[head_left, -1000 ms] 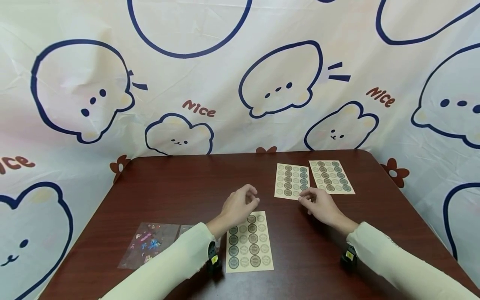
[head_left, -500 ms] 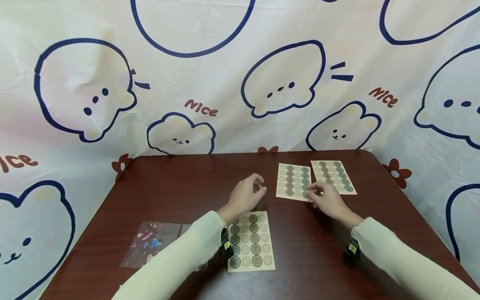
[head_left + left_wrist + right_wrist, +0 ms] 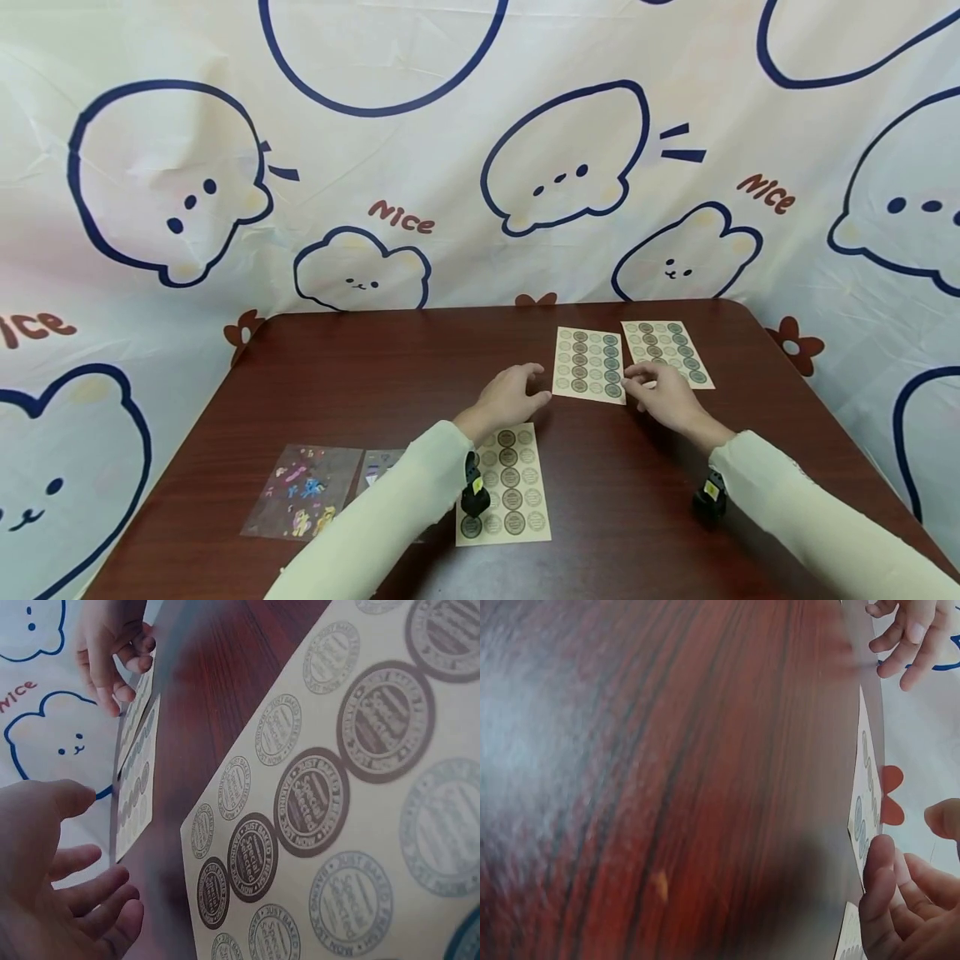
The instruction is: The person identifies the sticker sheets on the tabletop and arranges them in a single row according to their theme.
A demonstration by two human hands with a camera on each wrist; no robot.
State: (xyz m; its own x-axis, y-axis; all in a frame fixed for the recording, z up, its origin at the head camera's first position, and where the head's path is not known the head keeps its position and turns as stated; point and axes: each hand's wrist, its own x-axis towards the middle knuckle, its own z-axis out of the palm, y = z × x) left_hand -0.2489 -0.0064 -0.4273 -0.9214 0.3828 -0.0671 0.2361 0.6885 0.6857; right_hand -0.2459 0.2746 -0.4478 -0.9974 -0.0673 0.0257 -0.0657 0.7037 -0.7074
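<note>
My left hand (image 3: 507, 402) hovers by the lower left corner of a sheet of round stickers (image 3: 588, 363). Its fingers are loosely bent and thumb apart, with nothing between them, as the left wrist view shows of this hand (image 3: 67, 862). Near that sheet's lower right corner is my right hand (image 3: 667, 402), thumb and fingers parted and holding nothing in the right wrist view; whether a fingertip touches the sheet I cannot tell. A second sticker sheet (image 3: 678, 346) lies to its right, partly behind the right hand. Under my left wrist lies a third sticker sheet (image 3: 513, 500), partly covered by the sleeve.
A clear plastic sheet with small colourful pony-like figures (image 3: 307, 487) lies at the left of the dark red-brown table (image 3: 375, 367). Another clear piece (image 3: 375, 462) beside it is partly hidden by my left sleeve. A cloth printed with cartoon bears (image 3: 442, 150) hangs behind the table.
My left hand has moved right and lowered slightly towards the middle sheet's corner. The right hand has shifted right, off that sheet's lower edge. The sheets have not moved on the table.
</note>
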